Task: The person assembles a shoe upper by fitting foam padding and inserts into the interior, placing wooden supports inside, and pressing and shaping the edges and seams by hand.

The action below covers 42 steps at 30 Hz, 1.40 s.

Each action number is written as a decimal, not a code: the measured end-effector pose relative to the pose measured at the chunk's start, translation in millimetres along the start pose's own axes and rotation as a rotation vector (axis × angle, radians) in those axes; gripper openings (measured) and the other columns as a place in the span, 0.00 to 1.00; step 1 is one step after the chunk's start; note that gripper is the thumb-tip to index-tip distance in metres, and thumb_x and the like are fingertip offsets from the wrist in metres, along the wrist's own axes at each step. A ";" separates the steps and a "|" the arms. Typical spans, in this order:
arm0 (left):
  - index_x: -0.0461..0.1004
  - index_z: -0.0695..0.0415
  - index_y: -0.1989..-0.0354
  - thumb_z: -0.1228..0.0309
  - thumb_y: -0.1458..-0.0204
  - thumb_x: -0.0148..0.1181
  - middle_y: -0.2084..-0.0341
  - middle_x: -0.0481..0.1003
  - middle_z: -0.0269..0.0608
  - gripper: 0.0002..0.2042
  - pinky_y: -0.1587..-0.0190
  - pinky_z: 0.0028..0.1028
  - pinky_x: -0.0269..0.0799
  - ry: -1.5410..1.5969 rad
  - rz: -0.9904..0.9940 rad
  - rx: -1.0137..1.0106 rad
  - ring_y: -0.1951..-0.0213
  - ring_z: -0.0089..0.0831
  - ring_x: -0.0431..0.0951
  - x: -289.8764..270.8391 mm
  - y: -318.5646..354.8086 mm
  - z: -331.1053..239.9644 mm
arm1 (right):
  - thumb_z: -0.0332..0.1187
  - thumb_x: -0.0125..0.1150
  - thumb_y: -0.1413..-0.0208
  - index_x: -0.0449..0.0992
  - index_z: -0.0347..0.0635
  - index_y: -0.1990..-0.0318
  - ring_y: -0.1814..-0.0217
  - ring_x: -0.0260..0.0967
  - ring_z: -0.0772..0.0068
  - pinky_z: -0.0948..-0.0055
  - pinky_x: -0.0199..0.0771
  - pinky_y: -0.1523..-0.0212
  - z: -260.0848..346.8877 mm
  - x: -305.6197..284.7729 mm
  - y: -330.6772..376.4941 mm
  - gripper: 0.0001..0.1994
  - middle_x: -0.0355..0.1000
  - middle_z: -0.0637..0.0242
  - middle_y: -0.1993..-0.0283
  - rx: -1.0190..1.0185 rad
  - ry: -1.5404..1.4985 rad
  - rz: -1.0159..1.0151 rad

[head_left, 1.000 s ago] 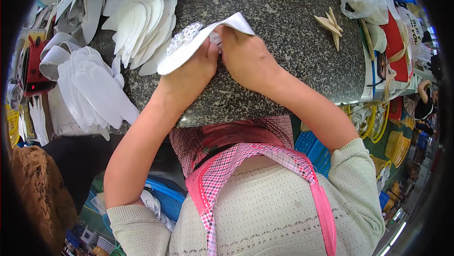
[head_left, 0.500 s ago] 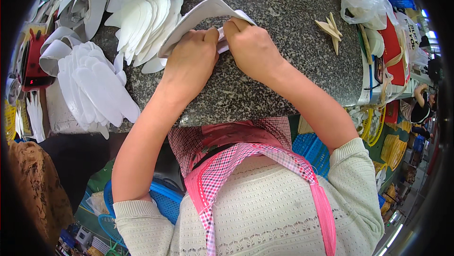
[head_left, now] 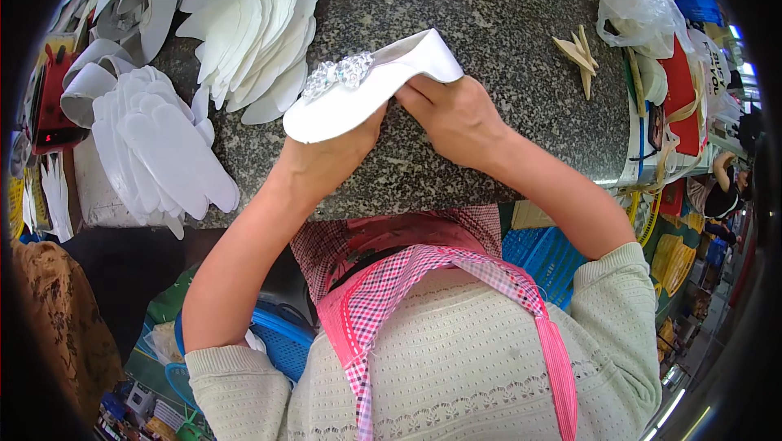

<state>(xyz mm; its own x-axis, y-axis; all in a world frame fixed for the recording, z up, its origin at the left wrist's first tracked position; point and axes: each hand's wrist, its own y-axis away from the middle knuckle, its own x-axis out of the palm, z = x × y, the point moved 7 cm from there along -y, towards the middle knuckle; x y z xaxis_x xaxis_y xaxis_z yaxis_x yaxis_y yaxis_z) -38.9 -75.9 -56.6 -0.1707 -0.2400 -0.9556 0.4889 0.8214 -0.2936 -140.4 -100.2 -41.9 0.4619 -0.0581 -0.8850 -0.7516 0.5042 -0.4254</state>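
Observation:
A white shoe upper [head_left: 346, 107] with a sparkling bow ornament [head_left: 350, 72] near its toe is held above the stone worktop. The toe points left, and the heel part rises to the right. My left hand [head_left: 326, 157] grips it from beneath at the toe side, its fingers hidden under the white material. At the heel part, my right hand [head_left: 460, 123] is closed on the lower edge, with the fingertips partly covered. Left of the upper lie a fanned pile of white insole-shaped pieces [head_left: 252, 34] and a second such pile [head_left: 159, 144] closer to me.
Dark speckled stone forms the worktop [head_left: 505, 34]. Pale pointed wooden sticks [head_left: 582, 54] lie on its right part, near a clear plastic bag [head_left: 639, 9]. A red device [head_left: 61, 103] stands at the left edge. Blue baskets [head_left: 542, 262] sit below the table, and another person's patterned clothing [head_left: 61, 319] shows lower left.
The shoe upper has been turned over, so its outer side with the bow now faces up. Both hands have shifted slightly lower and still hold it.

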 end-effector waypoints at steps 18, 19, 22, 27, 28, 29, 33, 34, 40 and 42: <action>0.69 0.65 0.57 0.74 0.59 0.55 0.50 0.68 0.47 0.17 0.45 0.37 0.59 -0.108 0.088 -0.078 0.45 0.36 0.65 -52.5 12.4 18.8 | 0.31 0.54 0.64 0.73 0.31 0.74 0.60 0.63 0.64 0.70 0.67 0.60 24.8 16.8 -30.3 0.11 0.64 0.61 0.65 -0.460 0.193 0.201; 0.69 0.65 0.57 0.73 0.58 0.56 0.50 0.67 0.47 0.17 0.45 0.37 0.58 -0.151 0.107 -0.063 0.44 0.36 0.64 -47.3 22.9 18.6 | 0.31 0.54 0.64 0.73 0.31 0.80 0.58 0.63 0.63 0.71 0.67 0.58 25.2 17.4 -28.7 0.10 0.64 0.60 0.62 -0.465 0.192 0.199; 0.71 0.66 0.60 0.72 0.58 0.54 0.51 0.69 0.47 0.16 0.45 0.37 0.58 -0.208 0.099 -0.046 0.45 0.36 0.64 -44.1 33.2 10.1 | 0.33 0.54 0.64 0.76 0.36 0.80 0.61 0.62 0.64 0.73 0.66 0.59 40.0 11.4 -33.5 0.09 0.65 0.63 0.66 -0.476 0.348 0.106; 0.73 0.64 0.64 0.73 0.59 0.59 0.55 0.71 0.43 0.13 0.46 0.38 0.60 -0.101 0.020 0.001 0.47 0.36 0.68 -48.0 37.4 3.5 | 0.31 0.54 0.64 0.74 0.34 0.74 0.61 0.64 0.62 0.74 0.68 0.61 31.1 14.8 -32.4 0.10 0.66 0.58 0.66 -0.269 0.117 0.134; 0.73 0.64 0.64 0.73 0.59 0.59 0.55 0.71 0.43 0.13 0.46 0.38 0.60 -0.095 0.020 -0.002 0.47 0.36 0.68 -47.6 38.6 5.8 | 0.31 0.54 0.64 0.73 0.34 0.74 0.62 0.64 0.62 0.74 0.69 0.62 28.8 13.0 -27.6 0.10 0.66 0.58 0.67 -0.280 0.075 0.071; 0.72 0.64 0.64 0.74 0.59 0.59 0.55 0.71 0.43 0.12 0.46 0.38 0.61 -0.034 0.020 0.003 0.48 0.36 0.68 -47.3 41.1 9.5 | 0.30 0.54 0.65 0.72 0.34 0.73 0.62 0.64 0.63 0.74 0.69 0.62 29.7 9.5 -28.2 0.10 0.65 0.58 0.68 -0.290 0.031 0.006; 0.71 0.65 0.64 0.76 0.59 0.57 0.57 0.72 0.44 0.11 0.47 0.37 0.62 0.136 0.048 0.014 0.50 0.36 0.69 -47.5 40.7 21.5 | 0.29 0.55 0.65 0.71 0.36 0.76 0.63 0.65 0.63 0.73 0.70 0.63 28.0 10.1 -37.9 0.07 0.66 0.60 0.69 -0.252 -0.015 0.096; 0.71 0.65 0.64 0.76 0.59 0.57 0.57 0.72 0.44 0.11 0.47 0.37 0.62 0.138 0.052 0.012 0.50 0.36 0.69 -49.6 39.3 23.9 | 0.29 0.55 0.65 0.70 0.38 0.76 0.64 0.66 0.64 0.72 0.70 0.64 26.3 10.1 -41.5 0.06 0.66 0.62 0.70 -0.246 -0.042 0.123; 0.68 0.62 0.68 0.75 0.61 0.56 0.61 0.72 0.45 0.10 0.50 0.36 0.65 0.176 0.069 0.064 0.53 0.38 0.71 -47.9 32.9 23.5 | 0.29 0.56 0.63 0.70 0.41 0.77 0.67 0.68 0.65 0.71 0.71 0.67 28.5 12.9 -51.3 0.04 0.66 0.66 0.73 -0.143 -0.157 0.121; 0.67 0.61 0.69 0.76 0.60 0.56 0.61 0.73 0.44 0.08 0.52 0.35 0.65 0.217 0.051 0.040 0.55 0.39 0.72 -47.1 32.0 27.0 | 0.29 0.56 0.62 0.70 0.42 0.77 0.67 0.68 0.65 0.70 0.71 0.68 26.1 14.9 -50.3 0.03 0.66 0.66 0.73 -0.130 -0.150 0.108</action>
<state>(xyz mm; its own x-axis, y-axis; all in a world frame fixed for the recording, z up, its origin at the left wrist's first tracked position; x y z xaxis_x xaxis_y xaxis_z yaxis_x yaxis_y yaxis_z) 7.9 -52.3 -21.6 -0.3227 -0.0784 -0.9433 0.5343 0.8075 -0.2499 -83.4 -103.9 -28.8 0.4328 0.1242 -0.8929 -0.8505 0.3847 -0.3587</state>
